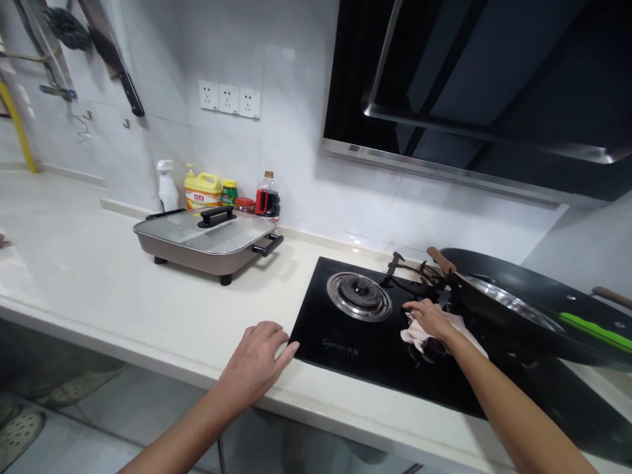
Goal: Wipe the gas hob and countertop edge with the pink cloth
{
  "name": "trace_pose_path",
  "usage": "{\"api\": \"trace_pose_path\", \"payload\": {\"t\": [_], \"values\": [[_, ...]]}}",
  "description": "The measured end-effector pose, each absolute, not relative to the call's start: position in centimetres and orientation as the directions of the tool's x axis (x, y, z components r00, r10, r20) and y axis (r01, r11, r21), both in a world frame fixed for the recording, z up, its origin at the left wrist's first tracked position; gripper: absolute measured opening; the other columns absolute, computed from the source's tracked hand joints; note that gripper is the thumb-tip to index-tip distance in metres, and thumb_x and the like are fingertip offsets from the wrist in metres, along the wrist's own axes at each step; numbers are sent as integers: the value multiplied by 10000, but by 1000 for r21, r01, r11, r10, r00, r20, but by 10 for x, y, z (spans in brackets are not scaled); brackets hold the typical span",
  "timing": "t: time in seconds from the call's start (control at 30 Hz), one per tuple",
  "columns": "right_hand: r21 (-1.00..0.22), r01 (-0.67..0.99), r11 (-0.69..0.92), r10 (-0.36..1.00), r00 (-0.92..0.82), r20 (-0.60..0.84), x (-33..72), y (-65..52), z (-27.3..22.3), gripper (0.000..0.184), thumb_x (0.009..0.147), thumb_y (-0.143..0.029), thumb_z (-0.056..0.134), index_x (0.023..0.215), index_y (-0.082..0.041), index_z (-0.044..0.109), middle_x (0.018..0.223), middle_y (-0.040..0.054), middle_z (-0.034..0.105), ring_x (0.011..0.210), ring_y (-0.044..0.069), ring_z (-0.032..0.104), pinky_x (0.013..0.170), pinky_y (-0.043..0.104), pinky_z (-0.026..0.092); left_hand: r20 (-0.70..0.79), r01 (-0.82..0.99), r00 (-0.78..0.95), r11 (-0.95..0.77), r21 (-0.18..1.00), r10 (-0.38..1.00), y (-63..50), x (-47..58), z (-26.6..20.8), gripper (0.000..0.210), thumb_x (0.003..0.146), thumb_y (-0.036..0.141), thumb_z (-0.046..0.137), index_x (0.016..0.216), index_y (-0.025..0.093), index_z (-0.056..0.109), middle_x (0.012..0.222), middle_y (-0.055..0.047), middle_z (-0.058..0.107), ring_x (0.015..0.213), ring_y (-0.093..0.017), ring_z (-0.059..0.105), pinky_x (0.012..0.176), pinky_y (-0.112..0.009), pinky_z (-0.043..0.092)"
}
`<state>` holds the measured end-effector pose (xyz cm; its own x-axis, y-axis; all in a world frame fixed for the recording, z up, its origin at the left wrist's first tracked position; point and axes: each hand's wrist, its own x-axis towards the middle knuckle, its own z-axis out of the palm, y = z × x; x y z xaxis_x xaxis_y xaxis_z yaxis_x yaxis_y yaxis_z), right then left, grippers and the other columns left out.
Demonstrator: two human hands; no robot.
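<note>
My right hand (432,320) presses a pale pink cloth (461,324) onto the black glass gas stove (306,332), close to a control knob (436,347). Its fingers are curled over the cloth, which bunches beneath them. To the left is the burner (359,291) with its steel ring, no grate on it. Resting on the counter beside the stove's left front edge is my left hand (259,355), thumb apart from the fingers, holding nothing. A black pan support (415,276) lies at the back of the stove, against the wok.
A large wok (503,316) with wooden handles covers the right side of the stove. Left on the counter (237,306) stands a lidded electric pan (197,250), with bottles such as a yellow jug (203,187) behind. The range hood (464,141) hangs above.
</note>
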<state>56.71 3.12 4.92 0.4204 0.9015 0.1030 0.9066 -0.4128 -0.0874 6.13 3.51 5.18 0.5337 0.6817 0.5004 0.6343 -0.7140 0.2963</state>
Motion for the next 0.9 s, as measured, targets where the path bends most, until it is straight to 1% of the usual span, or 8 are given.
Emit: {"api": "trace_pose_path", "payload": {"t": [0.17,0.33,0.47,0.57,0.63,0.77,0.83,0.9], "values": [[-108,902,-418,887,431,165,570,32,44,387,973,-323,417,1174,-358,746,1223,82,602,1156,289,580,981,450,454,495,639,537,-712,290,684,35,61,53,338,1063,407,475,971,207,732,1048,-86,728,1057,-274,659,932,-440,492],[-130,890,-438,854,457,251,574,29,39,480,979,-409,432,1390,-283,645,1328,126,553,1174,279,592,949,408,481,517,636,529,-717,284,673,36,62,51,322,1056,404,494,960,203,726,1030,-82,724,1023,-268,661,917,-437,495],[-106,934,-341,915,356,190,576,27,39,424,984,-396,427,1262,-354,745,1239,68,648,1177,262,602,990,382,472,505,641,536,-715,279,677,36,62,50,337,1062,417,483,951,209,724,1034,-86,721,1024,-268,658,904,-431,496],[-82,955,-286,945,295,144,577,29,41,450,971,-338,428,1288,-412,738,1239,41,665,1181,244,602,1019,366,460,495,648,536,-709,277,684,36,61,50,353,1065,427,473,954,207,725,1041,-89,720,1035,-272,658,912,-437,495],[-67,954,-292,946,299,124,577,33,42,480,968,-316,418,1331,-407,718,1251,61,665,1165,258,609,1022,391,462,491,648,536,-708,282,686,36,61,50,361,1067,433,468,964,204,728,1047,-88,720,1036,-271,658,916,-439,495],[-38,932,-359,925,361,120,576,43,42,511,997,-380,370,1393,-340,690,1299,148,648,1148,344,609,990,502,468,488,645,538,-708,287,687,36,61,51,362,1070,426,460,981,200,728,1051,-89,721,1035,-266,655,921,-440,495],[-33,930,-367,922,368,121,576,44,42,522,1004,-364,341,1372,-314,708,1290,158,658,1153,344,613,995,494,466,488,645,539,-709,286,687,36,61,51,363,1070,421,457,983,195,727,1052,-93,720,1031,-265,652,921,-446,494],[-36,937,-348,929,349,119,577,42,42,520,998,-311,332,1320,-315,741,1275,128,679,1166,306,619,1017,437,463,487,644,539,-709,287,687,36,61,51,367,1071,423,455,982,191,726,1049,-95,719,1022,-263,652,915,-448,495]]}}
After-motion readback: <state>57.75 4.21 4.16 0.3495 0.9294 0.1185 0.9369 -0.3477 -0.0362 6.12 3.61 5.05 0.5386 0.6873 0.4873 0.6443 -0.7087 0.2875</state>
